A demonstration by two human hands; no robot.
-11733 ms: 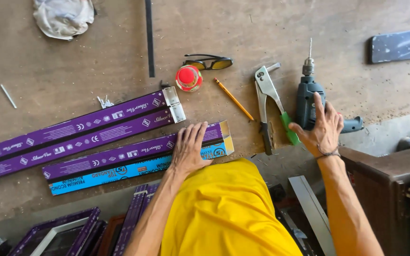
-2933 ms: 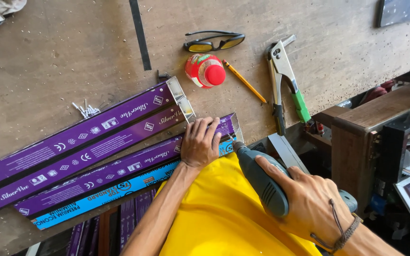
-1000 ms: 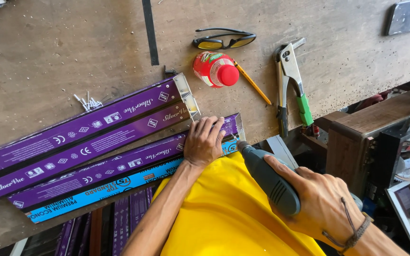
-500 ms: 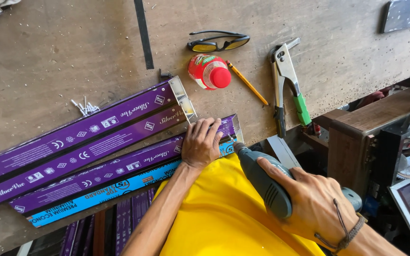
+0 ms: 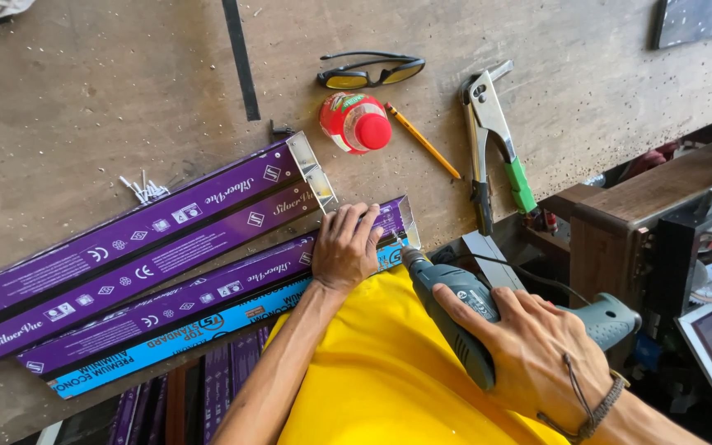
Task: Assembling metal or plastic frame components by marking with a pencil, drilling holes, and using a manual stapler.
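Drill (image 5: 463, 317) in right hand's (image 5: 537, 354) grip — nose at purple profile (image 5: 208, 301) end.

The electric drill (image 5: 488, 325), which earlier stood on the counter (image 5: 109, 107) beside the riveter (image 5: 492, 140) with the right hand (image 5: 537, 346) resting on it, has been picked up and brought down to the near end of the purple-wrapped profile (image 5: 208, 301). The left hand (image 5: 346, 247) has been shifted slightly along that profile, towards the drill tip.
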